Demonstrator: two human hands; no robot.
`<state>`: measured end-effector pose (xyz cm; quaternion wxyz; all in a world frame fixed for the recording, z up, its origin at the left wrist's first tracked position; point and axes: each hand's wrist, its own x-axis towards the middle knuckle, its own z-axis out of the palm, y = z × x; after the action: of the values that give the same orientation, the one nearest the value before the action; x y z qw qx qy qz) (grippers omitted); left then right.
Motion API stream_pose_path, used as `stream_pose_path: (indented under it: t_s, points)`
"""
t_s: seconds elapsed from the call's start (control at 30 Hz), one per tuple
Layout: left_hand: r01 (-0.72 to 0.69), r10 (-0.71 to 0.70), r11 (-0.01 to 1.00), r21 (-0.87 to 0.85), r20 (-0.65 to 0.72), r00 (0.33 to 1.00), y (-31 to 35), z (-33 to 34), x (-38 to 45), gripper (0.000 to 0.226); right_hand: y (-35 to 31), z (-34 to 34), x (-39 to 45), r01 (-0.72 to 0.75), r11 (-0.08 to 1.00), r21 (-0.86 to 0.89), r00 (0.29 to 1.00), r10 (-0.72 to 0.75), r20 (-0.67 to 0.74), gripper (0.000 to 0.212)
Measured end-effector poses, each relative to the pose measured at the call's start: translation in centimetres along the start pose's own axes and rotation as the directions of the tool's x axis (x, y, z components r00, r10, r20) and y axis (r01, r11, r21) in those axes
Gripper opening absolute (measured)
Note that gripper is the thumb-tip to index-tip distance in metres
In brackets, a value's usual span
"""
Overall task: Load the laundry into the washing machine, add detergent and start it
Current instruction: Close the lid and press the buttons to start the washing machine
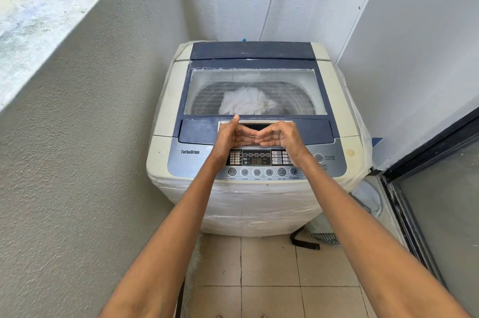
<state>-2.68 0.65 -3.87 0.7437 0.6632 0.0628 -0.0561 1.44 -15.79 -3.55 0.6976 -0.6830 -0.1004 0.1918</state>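
Laundry [245, 102] under closed lid [255, 92], beyond both hands [256, 137]

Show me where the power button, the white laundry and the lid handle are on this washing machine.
power button [318, 158]: head view, on the round button's face.
white laundry [245, 102]: head view, middle of the heap seen through the lid window.
lid handle [259, 126]: head view, on its dark recess.
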Motion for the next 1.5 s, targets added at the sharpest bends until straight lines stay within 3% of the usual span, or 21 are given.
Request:
stream_pose_path:
  t_s: [1.5]
  points:
    - [0.020, -0.020, 1.000, -0.004, 0.024, 1.000, 0.25, 0.02, -0.01, 0.065, 0.08, -0.04, 0.05, 0.006, 1.000, -0.005, 1.000, -0.006, 0.006, 0.045]
